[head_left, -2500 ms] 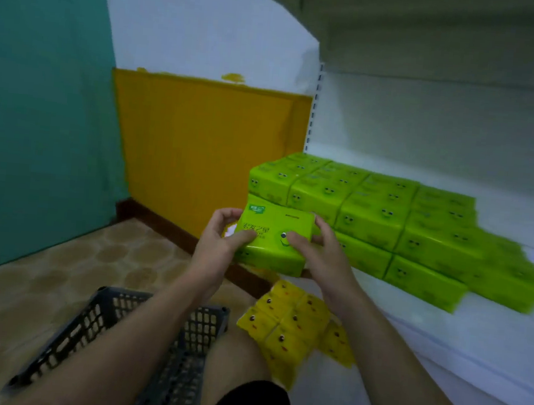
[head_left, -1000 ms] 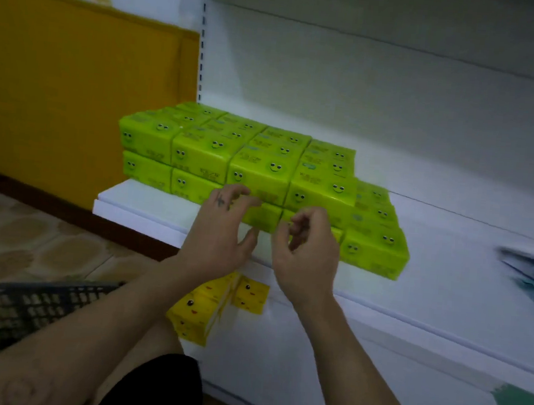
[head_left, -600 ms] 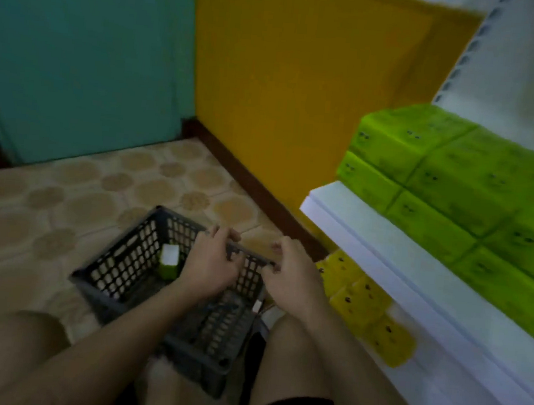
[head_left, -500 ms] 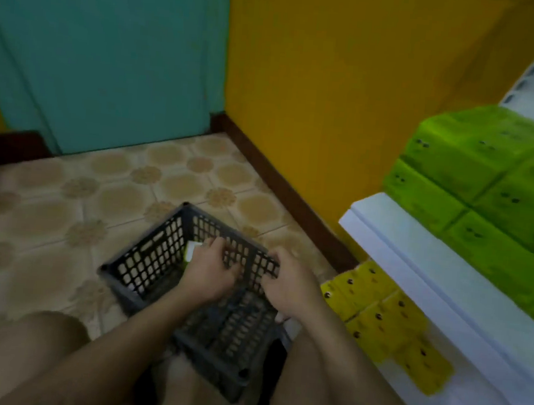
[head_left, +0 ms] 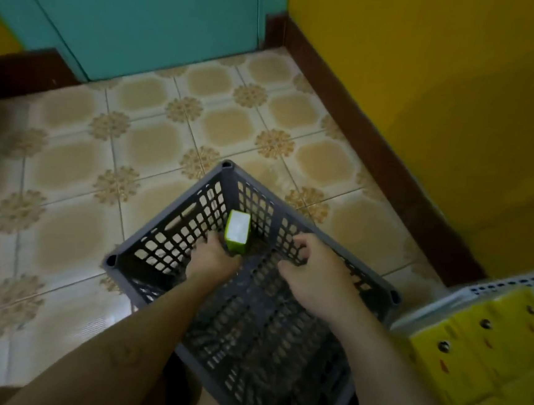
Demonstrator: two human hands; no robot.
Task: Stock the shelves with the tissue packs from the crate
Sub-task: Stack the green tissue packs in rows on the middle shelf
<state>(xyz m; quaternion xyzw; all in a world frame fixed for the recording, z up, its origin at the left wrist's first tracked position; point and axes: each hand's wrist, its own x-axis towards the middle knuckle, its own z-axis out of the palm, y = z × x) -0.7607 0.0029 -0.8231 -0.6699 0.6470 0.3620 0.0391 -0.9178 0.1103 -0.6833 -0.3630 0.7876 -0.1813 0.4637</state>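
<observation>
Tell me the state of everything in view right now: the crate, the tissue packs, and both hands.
Crate: on the tiled floor, one pack visible inside.
Green tissue pack: standing on end in the crate's far corner.
Left hand: at the pack's base, grip hidden.
Right hand: fingers curled by the crate wall, grip unclear.
Yellow packs: stacked beside the crate.

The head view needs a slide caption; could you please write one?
Left hand touches a green tissue pack in the crate, right hand beside.
</observation>
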